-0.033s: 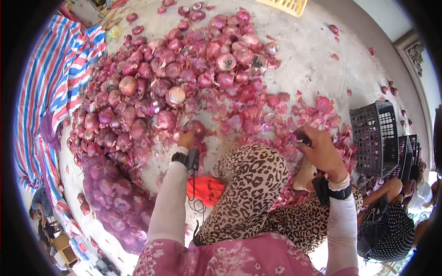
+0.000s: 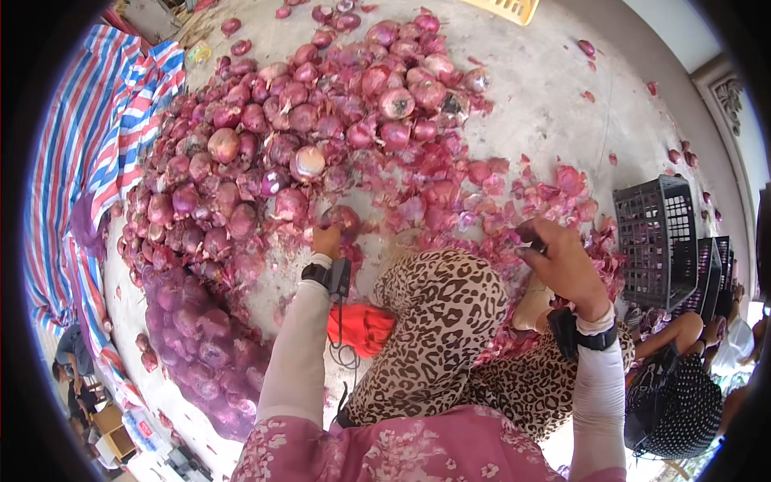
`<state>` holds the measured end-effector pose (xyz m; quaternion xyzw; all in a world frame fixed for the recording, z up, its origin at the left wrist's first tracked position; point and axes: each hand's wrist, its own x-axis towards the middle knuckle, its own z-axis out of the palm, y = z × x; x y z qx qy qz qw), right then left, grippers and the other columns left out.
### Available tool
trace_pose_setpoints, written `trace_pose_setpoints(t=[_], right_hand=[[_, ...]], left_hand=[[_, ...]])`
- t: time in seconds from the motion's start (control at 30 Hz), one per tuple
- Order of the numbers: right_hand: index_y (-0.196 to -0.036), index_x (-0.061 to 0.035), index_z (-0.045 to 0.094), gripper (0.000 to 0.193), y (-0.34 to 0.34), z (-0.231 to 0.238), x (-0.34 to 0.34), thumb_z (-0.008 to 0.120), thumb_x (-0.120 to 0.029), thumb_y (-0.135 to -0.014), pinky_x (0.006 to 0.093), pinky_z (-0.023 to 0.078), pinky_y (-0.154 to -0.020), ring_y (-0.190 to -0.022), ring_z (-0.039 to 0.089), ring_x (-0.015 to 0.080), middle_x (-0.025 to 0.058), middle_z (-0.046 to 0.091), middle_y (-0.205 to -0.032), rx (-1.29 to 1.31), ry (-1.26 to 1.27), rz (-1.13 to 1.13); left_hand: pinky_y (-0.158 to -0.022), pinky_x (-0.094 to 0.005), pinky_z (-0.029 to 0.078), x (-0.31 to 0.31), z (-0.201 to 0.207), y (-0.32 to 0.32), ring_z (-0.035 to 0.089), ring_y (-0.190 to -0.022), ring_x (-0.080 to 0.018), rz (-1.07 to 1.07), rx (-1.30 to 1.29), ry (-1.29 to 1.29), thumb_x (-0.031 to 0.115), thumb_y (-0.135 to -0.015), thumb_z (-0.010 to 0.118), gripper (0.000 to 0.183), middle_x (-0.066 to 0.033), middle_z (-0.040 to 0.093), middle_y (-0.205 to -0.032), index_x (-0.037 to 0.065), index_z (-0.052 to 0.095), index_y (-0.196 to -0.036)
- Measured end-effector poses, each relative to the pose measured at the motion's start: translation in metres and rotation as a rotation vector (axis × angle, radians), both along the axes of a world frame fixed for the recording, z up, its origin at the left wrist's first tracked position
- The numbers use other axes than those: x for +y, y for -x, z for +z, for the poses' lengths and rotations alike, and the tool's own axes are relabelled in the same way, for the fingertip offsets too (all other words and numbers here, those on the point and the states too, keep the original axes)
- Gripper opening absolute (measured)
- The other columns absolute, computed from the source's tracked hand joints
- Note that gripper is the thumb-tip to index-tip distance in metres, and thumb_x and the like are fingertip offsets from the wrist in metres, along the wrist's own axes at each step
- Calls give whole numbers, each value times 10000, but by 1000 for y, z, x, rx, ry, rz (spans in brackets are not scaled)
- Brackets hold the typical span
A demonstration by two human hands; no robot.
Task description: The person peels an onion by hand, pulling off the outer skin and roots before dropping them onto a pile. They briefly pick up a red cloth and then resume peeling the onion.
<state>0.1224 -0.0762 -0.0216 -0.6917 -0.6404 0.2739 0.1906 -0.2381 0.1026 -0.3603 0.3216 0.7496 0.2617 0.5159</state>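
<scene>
My left hand (image 2: pixel 325 243) is closed on a red onion (image 2: pixel 343 220) just beyond my left knee, at the near edge of the onion heap (image 2: pixel 273 120). Over my right leg, my right hand (image 2: pixel 560 255) is raised with its thumb and fingers curled into a pinch. A tiny pale bit shows at its fingertips, too small to name. Loose onion skins (image 2: pixel 438 197) lie scattered below and beyond that hand. A purple mesh sack of onions (image 2: pixel 205 345) lies to the left of my left forearm.
Black plastic crates (image 2: pixel 654 241) stand on the right, with a person in a dotted garment (image 2: pixel 683 402) close by. A yellow crate (image 2: pixel 514 10) is at the far edge. Striped sheeting (image 2: pixel 96 120) borders the left. Red cloth (image 2: pixel 361 328) lies by my left knee.
</scene>
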Motion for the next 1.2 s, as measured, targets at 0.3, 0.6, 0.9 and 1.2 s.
trace_pose_setpoints(t=[0.3, 0.6, 0.9, 1.2], right_hand=[[-1053, 31, 594, 295, 14, 14, 7, 659, -13, -769, 397, 480, -738, -860, 613, 358, 184, 619, -928, -60, -92, 163], [-1051, 10, 597, 285, 17, 2, 3, 665, -57, -783, 418, 477, -751, -864, 612, 373, 193, 625, -939, -15, -173, 214], [-964, 4, 588, 224, 1, 8, -3, 666, -76, -770, 443, 474, -716, -830, 610, 405, 209, 625, -875, -65, -233, 192], [-1009, 13, 590, 265, -4, 20, -20, 683, -96, -785, 402, 494, -712, -814, 652, 328, 184, 653, -868, 140, -260, 206]], left_hand=[[-718, -426, 524, -154, 8, 61, 643, -868, -319, -834, -41, 198, 328, -713, 784, 413, -134, 654, -898, 68, 624, -992], [-841, -484, 469, -208, 44, 100, 626, -961, -358, -1115, 670, 23, 457, -798, 630, 372, -155, 684, -945, 139, 689, -981], [-730, -363, 540, -211, 206, 211, 636, -843, -222, -170, -662, 268, 66, -834, 576, 336, -110, 639, -997, -9, 564, -1162], [-801, -387, 540, -203, 445, 144, 633, -919, -282, -543, -1199, -474, 214, -893, 531, 381, -140, 639, -1051, -11, 538, -1200]])
